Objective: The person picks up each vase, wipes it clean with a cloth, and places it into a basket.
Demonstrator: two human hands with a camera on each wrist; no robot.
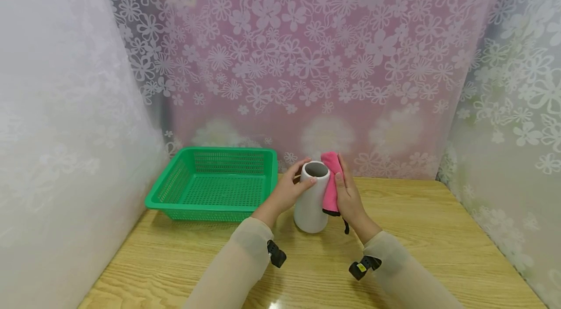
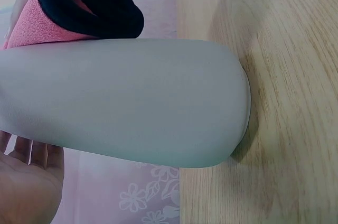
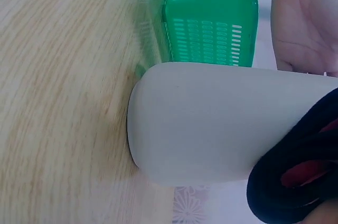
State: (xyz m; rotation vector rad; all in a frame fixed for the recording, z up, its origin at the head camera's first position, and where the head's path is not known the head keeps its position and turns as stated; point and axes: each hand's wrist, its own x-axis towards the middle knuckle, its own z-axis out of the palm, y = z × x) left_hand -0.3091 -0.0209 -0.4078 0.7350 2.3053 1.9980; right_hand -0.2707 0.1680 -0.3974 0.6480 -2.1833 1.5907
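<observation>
A white vase (image 1: 311,207) with a round open mouth stands upright on the wooden table, a little right of the middle in the head view. My left hand (image 1: 289,187) grips it near the rim from the left, thumb in front and fingers behind. On the other side my right hand (image 1: 348,197) holds a folded pink cloth (image 1: 330,182) with a black edge and a black loop against the vase's upper side. In the left wrist view the vase's smooth side (image 2: 127,97) fills the middle. The cloth's black edge (image 3: 269,176) lies against the vase in the right wrist view.
A green plastic basket (image 1: 210,213) with perforated walls sits at the left of the table (image 1: 420,241), close to my left hand. Flower-patterned curtains (image 1: 280,56) enclose the table at the back and on both sides.
</observation>
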